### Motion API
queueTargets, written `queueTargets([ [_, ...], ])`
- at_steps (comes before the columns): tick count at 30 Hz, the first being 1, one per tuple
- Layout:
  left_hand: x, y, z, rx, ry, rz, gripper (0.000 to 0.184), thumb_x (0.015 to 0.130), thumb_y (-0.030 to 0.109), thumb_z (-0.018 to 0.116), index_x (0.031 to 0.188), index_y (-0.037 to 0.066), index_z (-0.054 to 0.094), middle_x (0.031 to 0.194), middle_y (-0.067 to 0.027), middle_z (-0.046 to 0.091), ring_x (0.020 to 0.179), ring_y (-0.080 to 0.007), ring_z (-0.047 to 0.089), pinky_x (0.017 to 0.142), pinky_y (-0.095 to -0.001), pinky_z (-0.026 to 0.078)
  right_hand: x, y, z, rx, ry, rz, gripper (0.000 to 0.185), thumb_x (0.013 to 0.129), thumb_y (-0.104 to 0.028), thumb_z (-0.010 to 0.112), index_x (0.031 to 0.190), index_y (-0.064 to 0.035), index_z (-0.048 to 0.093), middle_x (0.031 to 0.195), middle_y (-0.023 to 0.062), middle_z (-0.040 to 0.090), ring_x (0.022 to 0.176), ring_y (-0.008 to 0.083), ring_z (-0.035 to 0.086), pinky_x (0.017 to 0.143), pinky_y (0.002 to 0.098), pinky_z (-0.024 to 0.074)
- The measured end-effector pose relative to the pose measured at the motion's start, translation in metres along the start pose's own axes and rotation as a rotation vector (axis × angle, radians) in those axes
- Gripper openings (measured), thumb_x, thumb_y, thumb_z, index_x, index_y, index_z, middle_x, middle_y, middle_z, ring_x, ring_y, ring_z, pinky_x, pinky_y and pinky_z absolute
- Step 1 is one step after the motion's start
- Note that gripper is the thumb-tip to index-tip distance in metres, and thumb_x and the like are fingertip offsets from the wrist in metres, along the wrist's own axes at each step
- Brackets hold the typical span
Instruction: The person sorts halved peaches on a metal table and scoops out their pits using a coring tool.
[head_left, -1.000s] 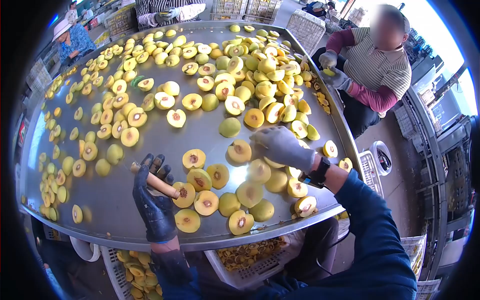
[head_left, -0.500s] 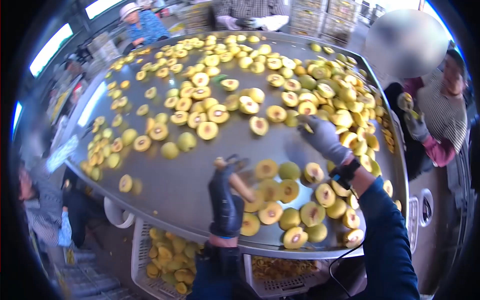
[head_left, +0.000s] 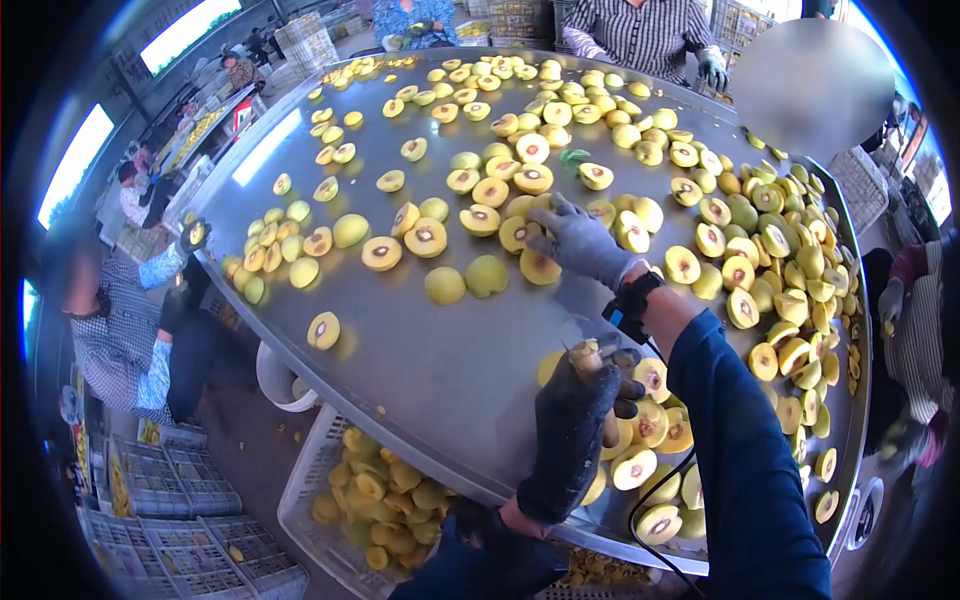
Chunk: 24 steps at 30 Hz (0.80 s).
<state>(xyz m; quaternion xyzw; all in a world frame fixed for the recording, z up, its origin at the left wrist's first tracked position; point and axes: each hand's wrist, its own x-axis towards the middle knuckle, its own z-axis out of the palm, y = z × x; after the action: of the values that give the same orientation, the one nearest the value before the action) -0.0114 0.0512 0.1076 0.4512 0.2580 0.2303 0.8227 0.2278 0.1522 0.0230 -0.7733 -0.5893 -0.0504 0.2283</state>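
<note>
My left hand (head_left: 575, 430), in a black glove, is closed round a wooden-handled loop tool (head_left: 586, 356); its thin metal loop is faint above the handle. It is over the near part of the metal table, beside a cluster of halved yellow peaches (head_left: 634, 467) lying cut face up or down. My right hand (head_left: 590, 245), in a grey glove, reaches over the table's middle with fingers apart. Its fingertips are at a peach half (head_left: 540, 266) and seem to touch it; I see nothing held. Brown stone areas show in many cut faces.
The metal table (head_left: 400, 345) has a raised rim. A large peach heap (head_left: 790, 240) lies at right. Below the near edge stands a white crate (head_left: 305, 480) of peach halves. Co-workers sit or stand around the table. Grey crates (head_left: 180, 480) are stacked at lower left.
The view has turned left. My right hand has moved from beside the right heap to the peach halves at the table's middle. My left hand still holds the loop tool, now nearer the front cluster.
</note>
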Motion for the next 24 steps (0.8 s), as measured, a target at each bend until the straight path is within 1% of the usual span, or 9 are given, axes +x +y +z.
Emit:
queueTargets([
  [3, 0.001, 0.009, -0.009, -0.037, 0.006, 0.008, 0.028, 0.097, 0.014, 0.055, 0.123, 0.002, 0.055, 0.101, -0.0082, 0.069, 0.08, -0.0131, 0.068, 0.071, -0.025, 0.054, -0.006, -0.022, -0.031, -0.164, -0.363, -0.063, 0.049, 0.091, -0.05, 0.056, 0.125, -0.0151, 0.059, 0.127, 0.0223, 0.055, 0.109, 0.0406, 0.06, 0.098, 0.0521, 0.045],
  [4, 0.0, 0.013, -0.009, -0.07, 0.025, 0.022, 0.029, 0.097, 0.013, 0.055, 0.123, 0.002, 0.055, 0.101, -0.0082, 0.069, 0.081, -0.0132, 0.068, 0.072, -0.0251, 0.054, -0.004, -0.023, -0.041, -0.254, -0.439, -0.143, 0.04, 0.089, -0.044, 0.059, 0.116, -0.0146, 0.063, 0.115, 0.0196, 0.062, 0.1, 0.0368, 0.064, 0.085, 0.0492, 0.0518],
  [7, -0.004, 0.02, -0.015, -0.106, 0.043, 0.054, 0.033, 0.094, 0.009, 0.059, 0.127, 0.002, 0.055, 0.104, -0.0095, 0.069, 0.085, -0.015, 0.069, 0.075, -0.0265, 0.054, 0.009, -0.045, -0.047, -0.253, -0.471, -0.106, 0.036, 0.087, -0.034, 0.062, 0.119, -0.0181, 0.063, 0.104, 0.013, 0.064, 0.088, 0.0325, 0.066, 0.073, 0.0444, 0.0529],
  [12, -0.019, 0.033, -0.02, 0.005, 0.153, 0.198, 0.037, 0.092, 0.001, 0.056, 0.129, -0.001, 0.053, 0.112, -0.0126, 0.067, 0.092, -0.0153, 0.067, 0.079, -0.0275, 0.053, 0.064, -0.105, 0.023, 0.176, -0.101, -0.291, 0.041, 0.085, -0.027, 0.065, 0.124, -0.0163, 0.059, 0.106, 0.014, 0.063, 0.094, 0.0344, 0.064, 0.079, 0.044, 0.0524],
  [14, -0.02, 0.039, -0.022, -0.02, 0.133, 0.229, 0.038, 0.093, -0.001, 0.053, 0.131, -0.002, 0.051, 0.117, -0.0149, 0.066, 0.092, -0.0166, 0.067, 0.079, -0.0276, 0.053, 0.081, -0.133, 0.049, 0.269, 0.006, -0.233, 0.035, 0.081, -0.02, 0.066, 0.116, -0.0134, 0.061, 0.11, 0.0172, 0.061, 0.092, 0.0389, 0.064, 0.075, 0.0468, 0.0524],
  [17, -0.015, 0.031, -0.027, -0.151, 0.066, 0.323, 0.039, 0.093, -0.004, 0.051, 0.132, -0.003, 0.049, 0.121, -0.0176, 0.064, 0.091, -0.0179, 0.067, 0.077, -0.0277, 0.053, 0.087, -0.138, 0.093, 0.077, 0.07, -0.295, 0.034, 0.079, -0.019, 0.066, 0.113, -0.0142, 0.062, 0.113, 0.0172, 0.06, 0.096, 0.039, 0.063, 0.075, 0.0462, 0.0522],
  [21, -0.011, 0.026, -0.021, -0.149, 0.069, 0.378, 0.037, 0.094, -0.001, 0.053, 0.132, -0.003, 0.049, 0.115, -0.0169, 0.067, 0.086, -0.0158, 0.067, 0.073, -0.0267, 0.053, 0.083, -0.129, 0.101, 0.094, -0.056, -0.252, 0.036, 0.081, -0.02, 0.066, 0.117, -0.0138, 0.062, 0.103, 0.0136, 0.064, 0.098, 0.035, 0.062, 0.081, 0.0451, 0.0517],
  [22, -0.01, 0.019, -0.022, -0.211, 0.051, 0.391, 0.036, 0.094, 0.002, 0.056, 0.13, -0.002, 0.051, 0.113, -0.0152, 0.068, 0.085, -0.0166, 0.067, 0.075, -0.0281, 0.053, 0.077, -0.126, 0.084, 0.23, -0.124, -0.212, 0.037, 0.083, -0.019, 0.066, 0.119, -0.0122, 0.062, 0.103, 0.0141, 0.065, 0.097, 0.0338, 0.063, 0.083, 0.0437, 0.0517],
  [24, -0.012, 0.017, -0.027, 0.044, 0.177, 0.375, 0.034, 0.094, 0.004, 0.058, 0.127, -0.001, 0.054, 0.112, -0.0139, 0.068, 0.086, -0.0169, 0.067, 0.077, -0.0293, 0.053, 0.051, -0.119, 0.027, 0.482, -0.202, -0.101, 0.039, 0.086, -0.018, 0.066, 0.123, -0.0098, 0.061, 0.108, 0.0147, 0.066, 0.098, 0.0292, 0.065, 0.087, 0.0391, 0.0516],
])
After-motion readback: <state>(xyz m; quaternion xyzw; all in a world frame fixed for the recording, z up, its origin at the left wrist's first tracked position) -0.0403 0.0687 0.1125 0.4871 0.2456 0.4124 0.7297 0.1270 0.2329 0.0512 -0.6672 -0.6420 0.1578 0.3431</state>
